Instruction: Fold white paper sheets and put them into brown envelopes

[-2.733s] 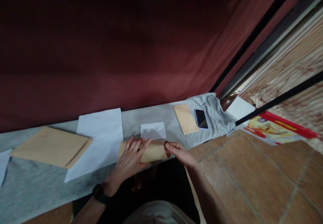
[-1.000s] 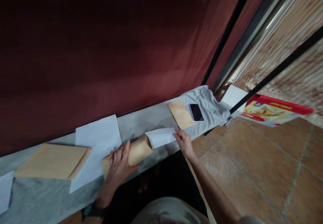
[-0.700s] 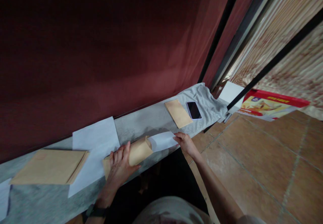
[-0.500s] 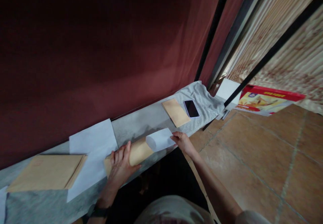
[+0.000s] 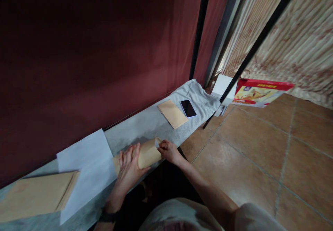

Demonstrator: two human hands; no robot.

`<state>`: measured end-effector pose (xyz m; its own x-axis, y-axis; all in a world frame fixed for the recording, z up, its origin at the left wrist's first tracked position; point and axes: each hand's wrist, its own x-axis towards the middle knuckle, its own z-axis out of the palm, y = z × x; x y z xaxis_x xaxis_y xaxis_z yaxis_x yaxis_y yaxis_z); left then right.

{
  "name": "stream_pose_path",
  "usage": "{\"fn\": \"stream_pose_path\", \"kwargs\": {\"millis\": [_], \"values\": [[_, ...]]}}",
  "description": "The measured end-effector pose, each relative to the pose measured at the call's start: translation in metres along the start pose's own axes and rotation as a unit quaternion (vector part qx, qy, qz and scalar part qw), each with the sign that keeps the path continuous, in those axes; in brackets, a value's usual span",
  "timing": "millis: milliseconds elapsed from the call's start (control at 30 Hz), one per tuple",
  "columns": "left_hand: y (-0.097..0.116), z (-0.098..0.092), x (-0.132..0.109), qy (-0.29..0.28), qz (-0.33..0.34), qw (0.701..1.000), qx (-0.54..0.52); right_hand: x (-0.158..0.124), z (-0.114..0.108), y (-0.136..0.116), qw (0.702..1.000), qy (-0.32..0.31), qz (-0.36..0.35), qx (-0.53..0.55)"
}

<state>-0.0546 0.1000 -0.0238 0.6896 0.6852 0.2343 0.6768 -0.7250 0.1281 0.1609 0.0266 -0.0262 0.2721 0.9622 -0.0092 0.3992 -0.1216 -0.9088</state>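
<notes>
A brown envelope point(image 5: 148, 154) lies bowed on the cloth-covered bench, its mouth open toward the right. My left hand point(image 5: 129, 165) rests over its left part with the fingers spread and the thumb along the near edge. At the mouth, my right hand point(image 5: 168, 150) pinches a white paper point(image 5: 156, 143), of which only a small corner shows; the rest is inside the envelope. White sheets point(image 5: 88, 170) lie left of my left hand.
A stack of brown envelopes point(image 5: 36, 194) overlaps the sheets at the left. Another brown envelope point(image 5: 173, 114) and a phone point(image 5: 188, 108) lie farther right on the grey cloth point(image 5: 201, 97). A black pole point(image 5: 249, 57) and red box point(image 5: 260, 92) stand beyond the bench.
My right hand has moved left to the envelope's mouth, and the white paper has slid almost wholly inside. My left hand keeps its place on the envelope. The view has shifted slightly.
</notes>
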Motion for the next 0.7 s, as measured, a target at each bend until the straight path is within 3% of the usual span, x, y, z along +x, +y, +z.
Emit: {"fn": "stream_pose_path", "kwargs": {"millis": [367, 700], "values": [[-0.003, 0.001, 0.001, -0.001, 0.036, 0.999, 0.014, -0.010, -0.001, 0.000, 0.995, 0.071, 0.063, -0.011], [0.000, 0.001, 0.005, -0.003, 0.038, 0.999, 0.000, -0.009, 0.007, 0.009, 0.977, 0.132, 0.071, 0.153]]}}
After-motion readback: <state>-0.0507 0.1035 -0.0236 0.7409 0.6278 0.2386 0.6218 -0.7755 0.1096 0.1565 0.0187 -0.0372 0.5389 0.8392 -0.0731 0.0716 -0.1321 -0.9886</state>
